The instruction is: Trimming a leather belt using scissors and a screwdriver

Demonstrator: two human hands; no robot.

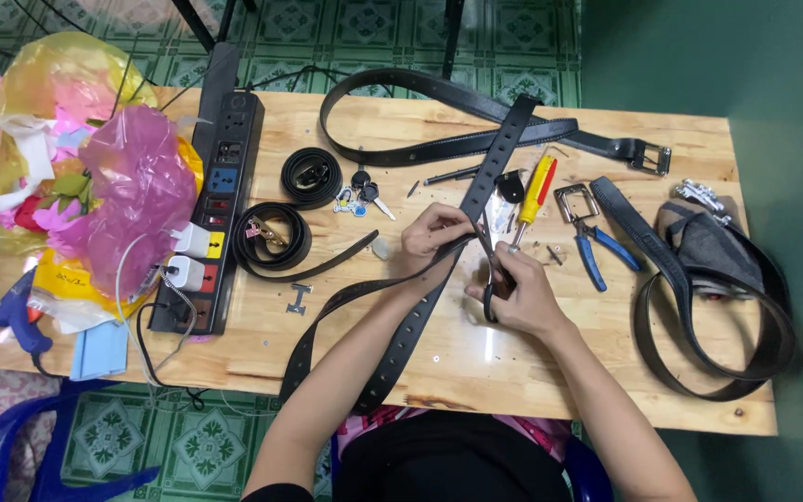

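Observation:
My left hand (433, 234) pinches a black leather belt (497, 153) that runs from the far middle of the wooden table (439, 358) down past its near edge. My right hand (519, 288) grips black-handled scissors (491, 279), whose blades meet the belt just beside my left fingers. A second strap of the same belt (327, 316) trails down to the left of my forearm. Both hands work close together at the table's centre.
A yellow-handled screwdriver (537, 189), blue-handled pliers (601, 246), a metal buckle (573, 198), keys (361, 195), two rolled belts (272, 237), other belts (699, 316), a black power strip (218, 200) with plugs, plastic bags (132, 191) and a blue glue gun (16, 316) lie around.

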